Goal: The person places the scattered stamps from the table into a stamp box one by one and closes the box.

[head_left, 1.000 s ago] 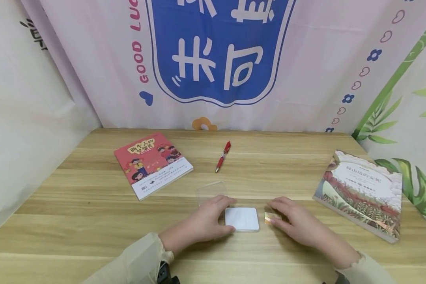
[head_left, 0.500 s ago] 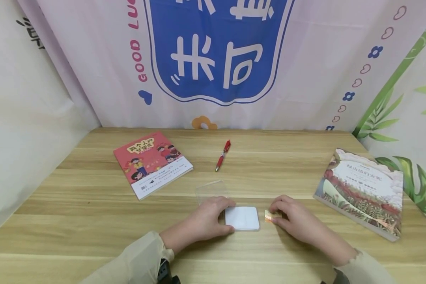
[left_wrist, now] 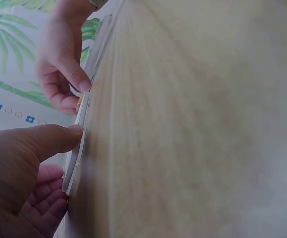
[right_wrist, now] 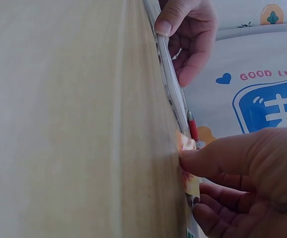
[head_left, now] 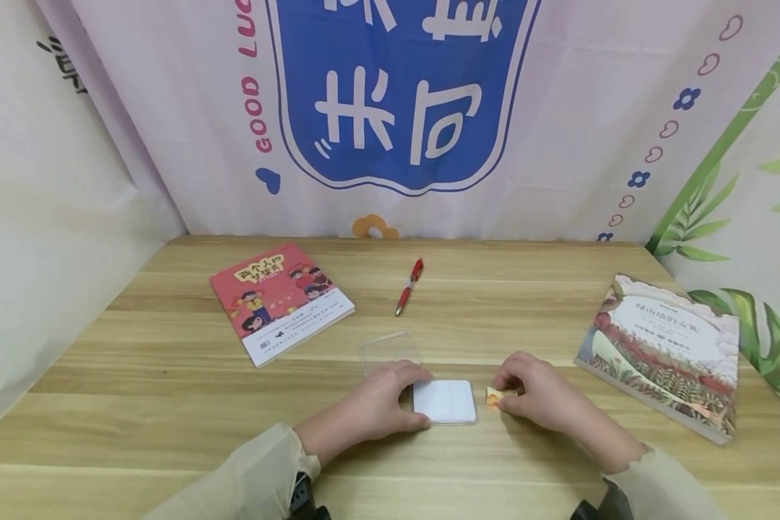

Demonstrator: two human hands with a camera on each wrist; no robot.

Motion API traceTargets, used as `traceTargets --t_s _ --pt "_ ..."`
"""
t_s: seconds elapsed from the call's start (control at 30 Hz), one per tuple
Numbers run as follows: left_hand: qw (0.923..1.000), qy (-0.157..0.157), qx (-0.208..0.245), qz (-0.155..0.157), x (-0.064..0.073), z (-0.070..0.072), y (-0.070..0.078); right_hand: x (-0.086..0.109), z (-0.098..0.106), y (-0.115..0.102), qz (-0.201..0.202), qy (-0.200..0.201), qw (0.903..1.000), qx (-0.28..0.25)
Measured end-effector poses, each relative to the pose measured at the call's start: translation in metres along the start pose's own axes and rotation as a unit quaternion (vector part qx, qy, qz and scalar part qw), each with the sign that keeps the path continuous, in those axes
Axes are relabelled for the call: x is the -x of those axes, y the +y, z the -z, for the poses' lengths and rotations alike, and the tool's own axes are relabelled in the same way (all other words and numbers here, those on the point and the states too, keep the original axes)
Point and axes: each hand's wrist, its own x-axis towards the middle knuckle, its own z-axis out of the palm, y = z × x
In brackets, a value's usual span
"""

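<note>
My left hand (head_left: 388, 397) holds a shallow clear plastic case (head_left: 445, 401) with a white, card-like top face, thumb at the near edge and fingers at the far edge. Seen edge-on in the left wrist view, the case lies low along the table, with the left thumb (left_wrist: 59, 139) against it. Just right of the case, my right hand (head_left: 538, 390) pinches a small orange-and-gold patterned piece (head_left: 494, 397), like paper or foil. In the right wrist view the thumb presses on this piece (right_wrist: 189, 181), and its right part is covered by the fingers.
A clear plastic cover (head_left: 387, 348) lies behind the left hand. Farther back is a red pen (head_left: 408, 287). A red picture book (head_left: 281, 302) lies at the left, and a thicker illustrated book (head_left: 659, 354) at the right of the wooden table (head_left: 169, 433).
My right fingers have curled in around the patterned piece, and the right wrist has shifted slightly left and up. The left hand and the case have stayed in place.
</note>
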Motion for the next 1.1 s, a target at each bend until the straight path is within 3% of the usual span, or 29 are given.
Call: traceTargets --t_s 0.2,0.53,0.87,1.1 --pt "0.9999 0.005 0.009 0.009 0.0011 -0.0011 -0.0006 -0.001 -0.0012 -0.0017 -0.016 0.002 0.9998 -0.014" --pt "0.9985 0.014 0.041 0.034 0.0008 -0.0015 -0.004 -0.0007 -0.0003 0.0003 -0.04 -0.016 0.9952 -0.088" --pt "0.9981 0.013 0.049 0.034 0.0018 -0.0025 -0.0046 -0.0027 0.0047 0.003 -0.06 -0.037 0.9775 -0.199" --pt "0.9977 0.016 0.055 0.037 0.002 -0.0027 -0.0045 -0.0087 0.0032 -0.004 -0.067 -0.04 0.9657 -0.248"
